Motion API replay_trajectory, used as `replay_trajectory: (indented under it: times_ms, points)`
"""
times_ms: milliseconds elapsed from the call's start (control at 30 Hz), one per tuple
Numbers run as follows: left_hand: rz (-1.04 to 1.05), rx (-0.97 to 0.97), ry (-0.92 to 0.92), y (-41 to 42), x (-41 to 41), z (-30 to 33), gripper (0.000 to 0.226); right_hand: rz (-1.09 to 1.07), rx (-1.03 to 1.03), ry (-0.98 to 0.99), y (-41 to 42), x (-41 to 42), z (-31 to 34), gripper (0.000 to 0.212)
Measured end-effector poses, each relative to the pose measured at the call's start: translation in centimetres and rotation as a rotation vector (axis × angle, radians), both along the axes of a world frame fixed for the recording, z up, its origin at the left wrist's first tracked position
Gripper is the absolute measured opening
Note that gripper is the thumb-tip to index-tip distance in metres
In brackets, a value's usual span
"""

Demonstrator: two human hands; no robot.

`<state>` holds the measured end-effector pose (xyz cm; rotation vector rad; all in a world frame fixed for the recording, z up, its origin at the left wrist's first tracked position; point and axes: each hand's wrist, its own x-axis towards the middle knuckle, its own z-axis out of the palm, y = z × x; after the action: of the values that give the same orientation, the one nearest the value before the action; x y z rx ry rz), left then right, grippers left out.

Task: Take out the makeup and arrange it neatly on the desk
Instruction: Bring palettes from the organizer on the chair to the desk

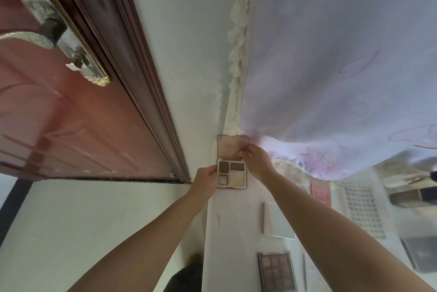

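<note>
A small four-pan eyeshadow palette lies open at the far end of the white desk, its mirrored lid standing up. My left hand pinches the palette's left edge. My right hand pinches the lid's right edge. Nearer to me on the desk lie a white flat case and a larger multi-pan eyeshadow palette.
A reddish-brown door with a metal handle stands at the left. A lilac patterned curtain hangs at the right. A pink card, a white grid-patterned item and dark boxes lie at the right.
</note>
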<state>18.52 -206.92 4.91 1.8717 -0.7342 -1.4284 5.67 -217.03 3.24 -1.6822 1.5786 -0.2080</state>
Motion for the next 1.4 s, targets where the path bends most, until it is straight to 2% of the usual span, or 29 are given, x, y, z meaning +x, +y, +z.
replay_trajectory:
  times_ms: [100,267,333,433,567,633,733,800,867,967,1033,1200,1400]
  points:
    - [-0.035,0.008,-0.053,0.0,0.0,0.0,0.039,-0.042,-0.019,0.015,0.4,0.0,0.1,0.015]
    - [-0.057,0.049,-0.123,0.7,-0.4,0.6,0.033,-0.082,0.004,-0.090,1.5,-2.0,2.4,0.042]
    - [-0.008,0.035,-0.246,2.3,-1.1,0.4,0.035,-0.020,-0.009,-0.065,2.5,-3.9,3.7,0.037]
    - [-0.071,-0.041,-0.309,5.3,-3.5,0.0,0.023,0.284,0.003,0.161,5.8,-7.4,5.0,0.026]
    - [-0.378,0.030,-0.242,6.6,-8.2,-0.3,0.035,0.647,-0.092,0.460,10.8,-10.6,3.9,0.036]
    - [-0.406,0.072,-0.202,6.3,-9.9,0.0,0.040,0.718,-0.164,0.569,12.0,-11.2,2.8,0.047]
    - [-0.354,0.096,-0.077,5.9,-11.1,0.5,0.031,0.717,-0.324,0.607,12.4,-11.3,1.6,0.034]
    - [-0.262,0.109,0.025,6.0,-11.0,1.2,0.028,0.690,-0.393,0.547,12.4,-11.1,1.6,0.028]
    - [-0.099,0.134,0.172,6.3,-10.1,2.0,0.023,0.598,-0.422,0.360,12.2,-10.8,2.3,0.026]
    - [0.071,0.164,0.690,6.8,-7.8,3.1,0.036,0.503,-0.322,-0.013,11.7,-10.0,5.3,0.034]
    - [0.084,0.144,0.943,7.0,-6.7,3.9,0.046,0.511,-0.219,-0.161,11.5,-9.4,7.5,0.039]
    - [0.068,0.015,0.952,6.8,-5.8,5.5,0.049,0.517,-0.212,-0.216,11.2,-8.2,9.6,0.045]
    - [0.117,0.009,0.968,6.9,-5.8,6.0,0.051,0.459,-0.233,-0.267,10.9,-7.3,10.3,0.043]
